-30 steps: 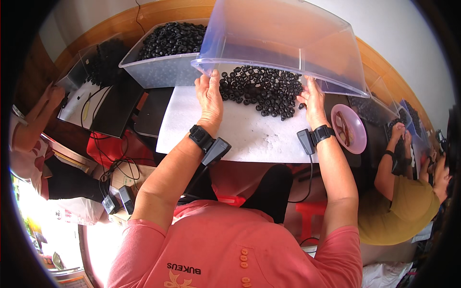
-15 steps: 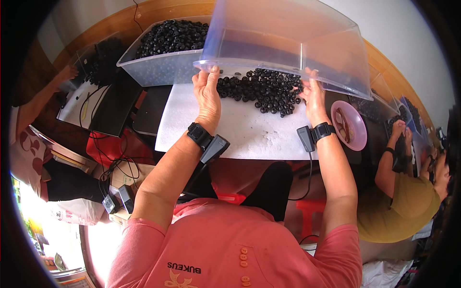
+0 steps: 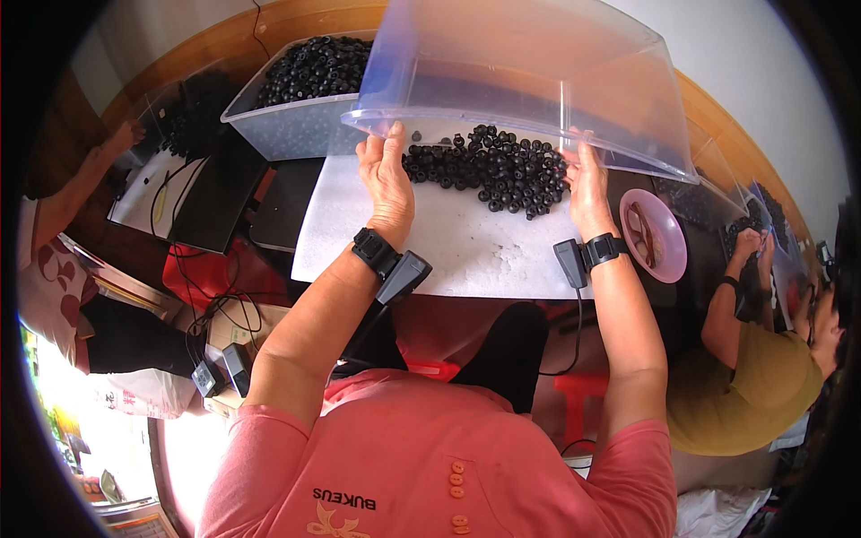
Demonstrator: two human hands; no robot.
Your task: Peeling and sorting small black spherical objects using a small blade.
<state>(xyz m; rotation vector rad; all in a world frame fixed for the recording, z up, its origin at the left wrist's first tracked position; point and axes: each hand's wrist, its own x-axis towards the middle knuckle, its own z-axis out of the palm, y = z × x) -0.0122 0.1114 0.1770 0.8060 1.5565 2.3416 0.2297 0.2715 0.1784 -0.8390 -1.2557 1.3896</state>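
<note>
A large clear plastic bin [image 3: 529, 63] is tipped on its side, its open mouth toward me. My left hand [image 3: 387, 175] grips the bin's near rim at the left, thumb up against the edge. Farther right, my right hand [image 3: 587, 184] holds the same rim, with its fingers partly hidden behind the plastic. Between the hands lies a heap of round black beads with holes [image 3: 520, 175], spread over a white foam sheet [image 3: 430, 255]. A few loose beads sit near the rim.
At the back left stands a second clear bin [image 3: 296, 134] full of black beads. A pink bowl [image 3: 674, 255] with brownish pieces is at the right. Cables run from both wrist devices. Co-workers sit on either side, with a black board [image 3: 211, 211] toward the left one.
The tipped bin has shifted slightly left, its left rim corner most visibly. More of the foam and loose beads show under that rim. Both hands keep their hold.
</note>
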